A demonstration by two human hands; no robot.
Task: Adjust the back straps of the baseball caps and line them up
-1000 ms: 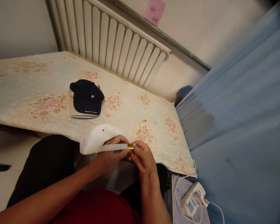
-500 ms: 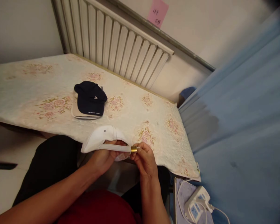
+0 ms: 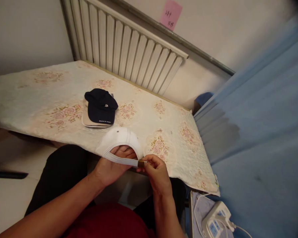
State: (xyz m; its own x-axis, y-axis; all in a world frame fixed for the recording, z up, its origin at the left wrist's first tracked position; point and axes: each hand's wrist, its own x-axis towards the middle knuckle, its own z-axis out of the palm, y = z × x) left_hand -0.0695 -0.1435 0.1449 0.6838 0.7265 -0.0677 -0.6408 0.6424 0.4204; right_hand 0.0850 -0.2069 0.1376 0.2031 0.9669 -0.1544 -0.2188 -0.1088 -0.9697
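A white baseball cap (image 3: 123, 137) is held over my lap, its back opening and strap (image 3: 123, 160) toward me. My left hand (image 3: 114, 170) reaches under the strap into the cap, and its fingers show through the opening, supporting the crown from inside. At the strap's right end, my right hand (image 3: 156, 168) pinches the strap beside a brass-coloured buckle (image 3: 141, 163). Beyond the white cap, a navy cap (image 3: 101, 105) with small white lettering lies on top of a beige cap (image 3: 85, 118), on the flowered bed cover.
The bed cover (image 3: 141, 115) spreads over a surface before me, with a white radiator (image 3: 129, 49) behind it. A blue curtain (image 3: 258, 138) hangs at the right. A white power strip (image 3: 217, 219) with cables sits on a small stand at lower right.
The white cap has tipped so that its back opening faces me more, with my left fingers now showing inside. My right hand keeps its pinch by the buckle. The view has shifted slightly.
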